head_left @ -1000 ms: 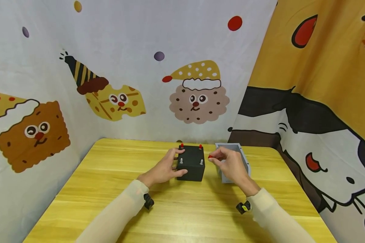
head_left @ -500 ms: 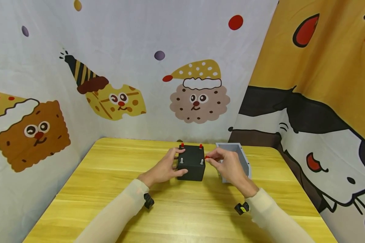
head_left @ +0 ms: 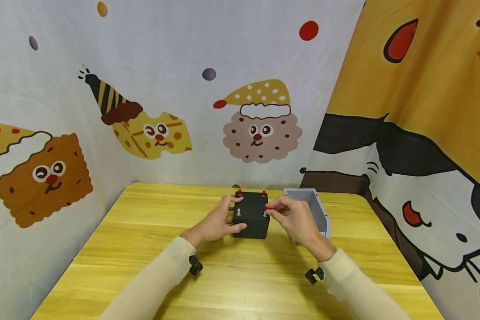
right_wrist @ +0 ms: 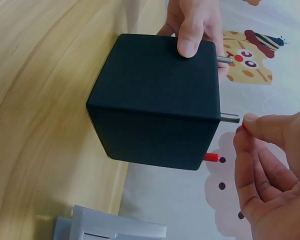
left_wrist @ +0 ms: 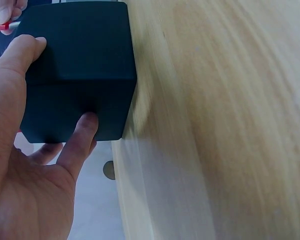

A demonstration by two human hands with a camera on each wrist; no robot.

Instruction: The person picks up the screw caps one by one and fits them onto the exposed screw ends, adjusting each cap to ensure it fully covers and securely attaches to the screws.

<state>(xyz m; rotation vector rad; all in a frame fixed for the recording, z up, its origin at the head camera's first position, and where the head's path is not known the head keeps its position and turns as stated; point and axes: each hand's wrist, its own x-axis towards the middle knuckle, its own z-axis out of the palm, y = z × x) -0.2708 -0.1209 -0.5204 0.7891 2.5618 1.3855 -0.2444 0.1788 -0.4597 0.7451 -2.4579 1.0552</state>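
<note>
A black box (head_left: 251,229) stands on the table, with upright metal posts at its top corners. My left hand (head_left: 214,222) grips its left side, the thumb on the front face. Between thumb and index finger of my right hand (head_left: 300,218) is a small red cap (head_left: 268,208), mostly covered by the fingertips. It is close to the tip of the near right post (right_wrist: 230,118); the right wrist view shows a slight gap there. The near left post (head_left: 238,212) is bare. Red caps cover the far left post (head_left: 239,192) and far right post (head_left: 264,193).
A grey open-topped bin (head_left: 324,213) stands right of the black box, partly behind my right hand. The wooden table (head_left: 232,284) extends toward me and to both sides. A printed cloth (head_left: 176,44) hangs behind the table's far edge.
My right hand has moved left with the red cap, from beside the black box to the near right post. The left hand keeps its hold on the box.
</note>
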